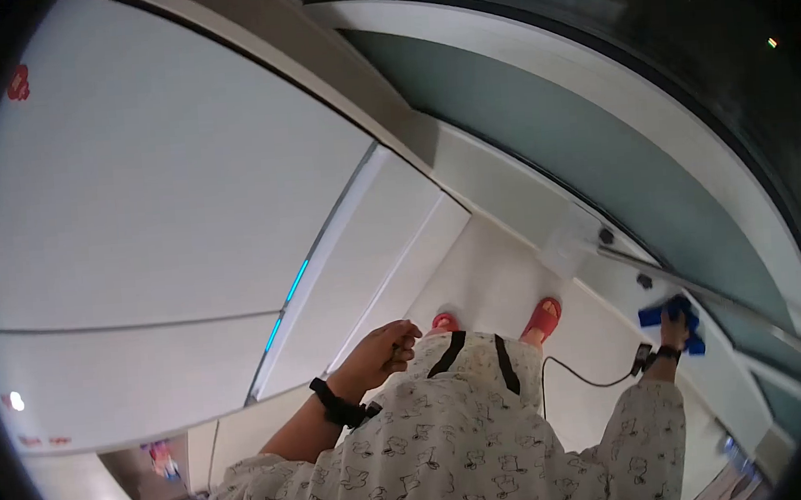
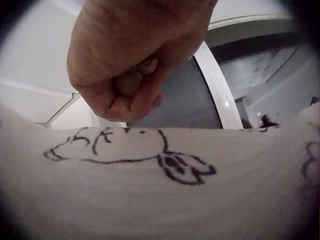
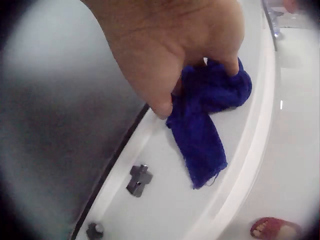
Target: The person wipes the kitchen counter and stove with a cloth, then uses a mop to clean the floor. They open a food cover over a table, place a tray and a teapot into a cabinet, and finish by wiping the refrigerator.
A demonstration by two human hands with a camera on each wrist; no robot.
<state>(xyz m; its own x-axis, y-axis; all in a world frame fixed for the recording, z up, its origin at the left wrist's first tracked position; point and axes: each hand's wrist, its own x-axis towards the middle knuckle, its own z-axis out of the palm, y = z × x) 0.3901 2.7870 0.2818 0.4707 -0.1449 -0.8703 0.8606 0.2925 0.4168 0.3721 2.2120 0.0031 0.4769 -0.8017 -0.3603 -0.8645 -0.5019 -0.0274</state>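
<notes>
My right hand [image 1: 674,331] is out at the right, over a white ledge [image 3: 235,165] beside a glass panel. It grips a bunched dark blue cloth [image 3: 200,145]; in the right wrist view the thumb and fingers pinch the upper folds while one end hangs down over the ledge. In front of my body, my left hand [image 1: 380,354] hovers near the waist with nothing in it. Its fingers are loosely curled, as the left wrist view shows above the patterned white clothing [image 2: 150,190].
A metal bar [image 1: 720,297] runs along the glass panel [image 1: 541,129]. Small dark fittings [image 3: 139,180] sit on the ledge. Large white doors [image 1: 172,173] with a lit blue strip stand at left. Red slippers [image 1: 543,319] are on the pale floor; a black cable [image 1: 577,379] leads to my right wrist.
</notes>
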